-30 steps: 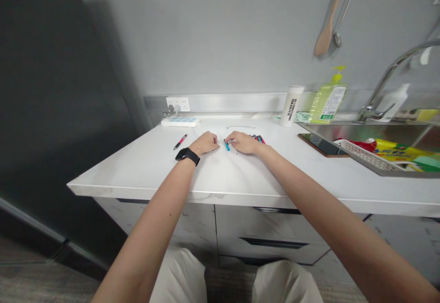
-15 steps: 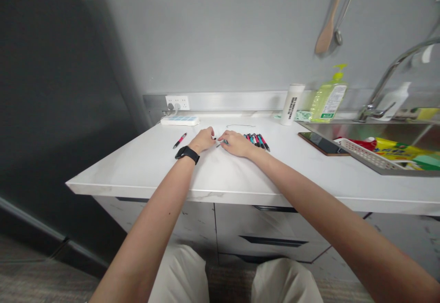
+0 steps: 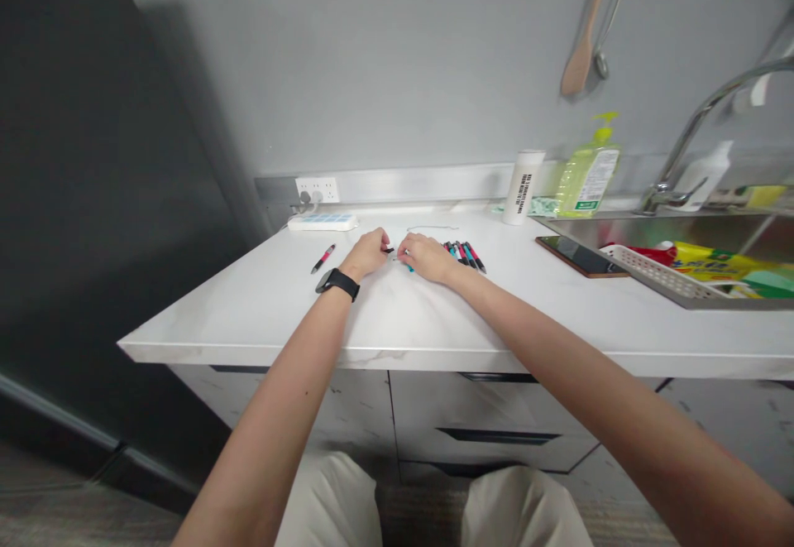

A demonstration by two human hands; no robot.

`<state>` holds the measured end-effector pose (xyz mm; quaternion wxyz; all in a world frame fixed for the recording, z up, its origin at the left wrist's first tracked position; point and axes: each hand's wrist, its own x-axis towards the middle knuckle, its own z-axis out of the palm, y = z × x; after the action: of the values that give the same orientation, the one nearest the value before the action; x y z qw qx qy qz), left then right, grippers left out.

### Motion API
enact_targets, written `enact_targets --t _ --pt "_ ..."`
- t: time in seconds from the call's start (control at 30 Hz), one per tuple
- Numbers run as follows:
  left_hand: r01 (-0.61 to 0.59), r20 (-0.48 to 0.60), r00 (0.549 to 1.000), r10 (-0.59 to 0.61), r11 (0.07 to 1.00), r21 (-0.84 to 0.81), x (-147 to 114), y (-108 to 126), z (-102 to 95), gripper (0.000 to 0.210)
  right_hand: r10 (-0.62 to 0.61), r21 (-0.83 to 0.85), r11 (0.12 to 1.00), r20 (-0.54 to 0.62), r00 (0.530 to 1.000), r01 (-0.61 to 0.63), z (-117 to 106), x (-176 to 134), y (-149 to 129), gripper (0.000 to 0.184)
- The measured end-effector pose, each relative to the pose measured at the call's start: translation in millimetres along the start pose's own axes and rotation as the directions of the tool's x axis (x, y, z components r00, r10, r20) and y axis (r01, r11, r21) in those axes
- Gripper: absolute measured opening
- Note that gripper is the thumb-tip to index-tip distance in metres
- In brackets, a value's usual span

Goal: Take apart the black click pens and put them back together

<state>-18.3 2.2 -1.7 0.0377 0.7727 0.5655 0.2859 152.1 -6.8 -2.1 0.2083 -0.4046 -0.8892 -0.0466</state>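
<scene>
- While the left hand pinches a black part, the right hand's fingers grip a blue part.
- One pen lies toward the left edge of the surface.

Two hands, at least five pens, one smartwatch, one phone

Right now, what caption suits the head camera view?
Left hand holding a black piece, right hand a blue piece, near pens.

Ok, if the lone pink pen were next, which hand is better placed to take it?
Probably the left hand: it is nearer the lone pink pen, while the right hand is farther off, by the row of pens. The left seems to hold a small dark piece, though.
</scene>
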Motion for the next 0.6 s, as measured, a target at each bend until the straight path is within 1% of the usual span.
enact_targets --t 0.1,0.17,0.27,0.4,0.6 --pt "-0.081 -0.016 0.997 0.079 0.992 -0.098 1 2 0.1 0.023 0.039 0.039 0.999 -0.085 0.996 -0.035 -4 1 11 0.019" --pt "-0.122 -0.031 0.992 0.119 0.982 -0.147 1 4 0.3 0.022 0.052 0.064 0.997 -0.101 0.994 -0.046 -6 2 20 0.019" --pt "-0.143 -0.040 0.990 0.138 0.975 -0.173 1 5 0.6 0.021 0.072 0.088 0.994 -0.105 0.992 -0.062 -5 2 29 0.020" --pt "-0.152 -0.029 0.988 0.150 0.970 -0.189 1 5 0.7 0.021 0.089 0.120 0.990 -0.116 0.989 -0.074 -4 3 30 0.020" --pt "-0.181 -0.018 0.983 0.181 0.962 -0.205 1 5 1.2 0.021 0.072 0.138 0.989 -0.094 0.993 -0.059 -5 2 25 0.020"
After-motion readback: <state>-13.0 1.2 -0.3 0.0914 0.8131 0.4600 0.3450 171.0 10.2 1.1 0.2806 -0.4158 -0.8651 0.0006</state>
